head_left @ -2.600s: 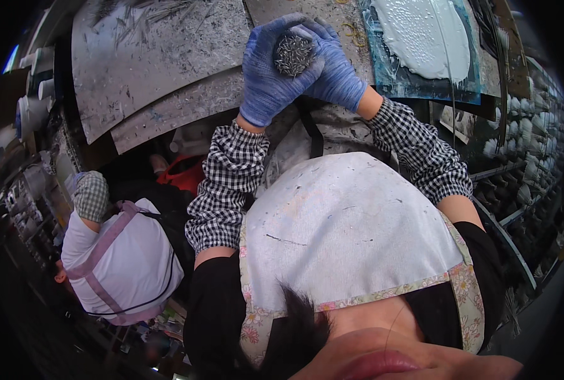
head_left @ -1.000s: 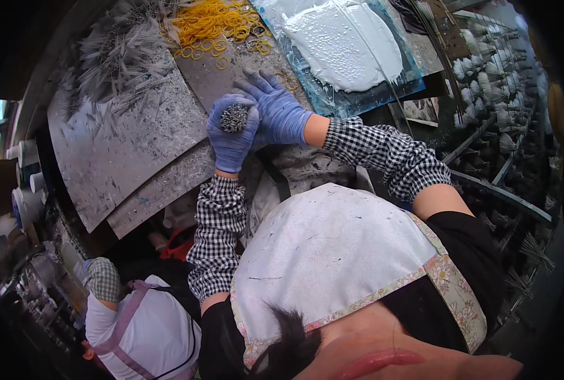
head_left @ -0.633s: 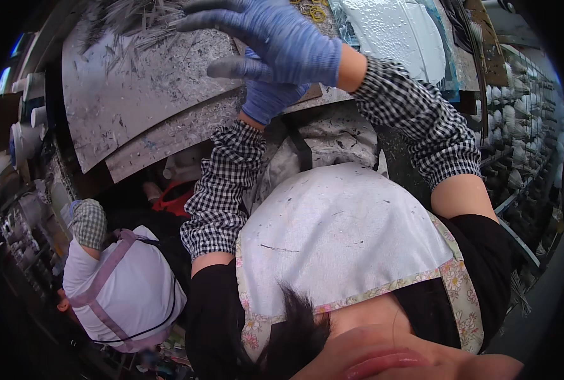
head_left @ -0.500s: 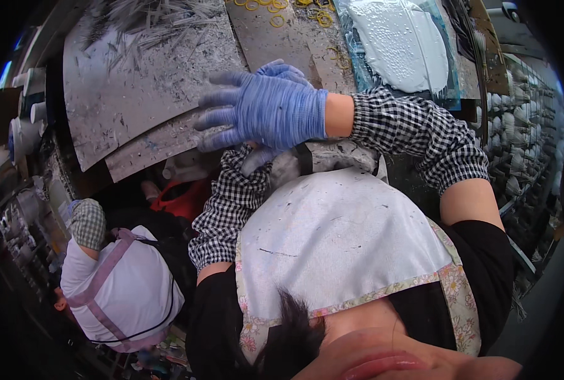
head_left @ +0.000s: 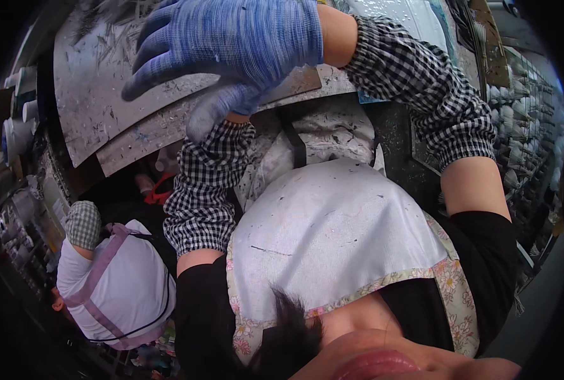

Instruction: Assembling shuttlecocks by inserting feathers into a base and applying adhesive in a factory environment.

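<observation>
My right hand [head_left: 231, 41], in a blue knitted glove, reaches across from the right above the workbench. Its fingers are stretched out and spread toward the left, the thumb hangs down, and nothing shows in it. Beneath it, my left hand [head_left: 249, 104] is almost wholly covered; only a bit of blue glove by the wrist shows, so its fingers cannot be seen. Under both hands lie grey, paint-specked boards [head_left: 82, 107], with loose pale bristles [head_left: 108, 25] scattered at the far left. Black-and-white checked sleeves cover both my forearms.
White paste [head_left: 409, 12] lies on blue sheeting at the far right, partly behind my right arm. A rack [head_left: 523, 139] of white-bristled pieces stands at the right. Another person [head_left: 120, 278] in a white top is close by on the left. White containers [head_left: 22, 133] stand beyond.
My right hand has risen and looks larger, covering more of the bench and the yellow rings. My left forearm has shifted left, and its hand stays behind the right one.
</observation>
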Tool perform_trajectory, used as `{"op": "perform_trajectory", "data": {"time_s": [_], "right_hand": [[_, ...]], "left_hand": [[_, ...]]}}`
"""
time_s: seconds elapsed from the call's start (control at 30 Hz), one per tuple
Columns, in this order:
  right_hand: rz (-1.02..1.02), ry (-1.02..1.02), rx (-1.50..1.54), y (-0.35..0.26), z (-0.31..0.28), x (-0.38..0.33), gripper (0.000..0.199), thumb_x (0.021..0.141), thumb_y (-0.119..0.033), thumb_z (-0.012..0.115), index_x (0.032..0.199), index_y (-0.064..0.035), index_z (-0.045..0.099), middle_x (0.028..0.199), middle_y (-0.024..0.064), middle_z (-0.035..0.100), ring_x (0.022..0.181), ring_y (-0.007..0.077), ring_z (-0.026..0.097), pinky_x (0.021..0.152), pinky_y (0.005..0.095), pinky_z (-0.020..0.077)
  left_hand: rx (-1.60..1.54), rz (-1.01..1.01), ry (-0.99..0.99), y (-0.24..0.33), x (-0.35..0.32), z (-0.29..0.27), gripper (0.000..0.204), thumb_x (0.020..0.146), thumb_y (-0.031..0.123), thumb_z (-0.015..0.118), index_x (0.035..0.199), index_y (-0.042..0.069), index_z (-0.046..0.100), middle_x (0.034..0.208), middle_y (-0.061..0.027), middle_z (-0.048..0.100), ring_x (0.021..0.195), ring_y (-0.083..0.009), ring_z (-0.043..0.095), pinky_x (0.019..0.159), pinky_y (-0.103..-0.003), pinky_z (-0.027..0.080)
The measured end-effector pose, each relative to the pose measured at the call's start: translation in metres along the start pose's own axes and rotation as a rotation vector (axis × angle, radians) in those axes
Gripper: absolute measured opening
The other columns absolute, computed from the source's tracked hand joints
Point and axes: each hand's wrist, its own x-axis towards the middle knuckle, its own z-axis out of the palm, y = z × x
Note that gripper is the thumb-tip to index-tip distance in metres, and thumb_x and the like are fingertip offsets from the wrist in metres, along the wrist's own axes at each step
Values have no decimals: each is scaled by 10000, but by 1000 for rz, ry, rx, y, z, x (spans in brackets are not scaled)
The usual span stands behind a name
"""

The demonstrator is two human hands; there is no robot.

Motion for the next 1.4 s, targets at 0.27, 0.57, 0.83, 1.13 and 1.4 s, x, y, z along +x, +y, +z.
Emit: {"op": "perform_trajectory", "data": {"time_s": [0.27, 0.57, 0.83, 1.13, 1.4], "right_hand": [[254, -173, 151, -10, 31, -26, 709, 760, -596, 670, 1344, -217, 538, 1199, 127, 601, 1167, 319, 537, 1025, 462, 425], [486, 29, 347, -3, 16, -60, 1048, 602, -512, 854, 1453, -131, 376, 1251, 168, 578, 1182, 323, 547, 1030, 435, 433], [716, 132, -160, -10, 79, -159, 1022, 546, -476, 868, 1405, -152, 420, 1343, 143, 516, 1282, 324, 457, 1117, 445, 317], [790, 37, -164, -11, 77, -167, 1031, 599, -437, 842, 1449, -133, 344, 1393, 150, 469, 1316, 332, 421, 1152, 444, 265], [725, 236, 390, -34, 72, -160, 1082, 680, -442, 817, 1503, -102, 202, 1445, 168, 398, 1378, 317, 336, 1178, 426, 216]], "left_hand": [[-89, -47, -34, 13, -8, -5, 851, 879, 447, 625, 1496, 115, 142, 1532, -133, 195, 1412, -222, 210, 1169, -375, 157], [-182, 27, 65, 37, 16, -27, 599, 855, 194, 707, 1370, 70, 426, 1388, -157, 432, 1294, -207, 426, 1096, -362, 344], [-226, 246, 322, 53, 28, -20, 478, 738, 272, 834, 1073, 93, 543, 1297, -125, 466, 1268, -270, 451, 1071, -396, 377], [664, 552, -35, 36, 28, -46, 998, 665, 647, 747, 1348, 95, 275, 1358, -191, 456, 1294, -330, 453, 1139, -489, 246], [-434, -34, -113, 43, -14, -10, 943, 794, 431, 749, 1454, 21, 215, 1407, -194, 409, 1376, -287, 345, 1180, -445, 138]]}}
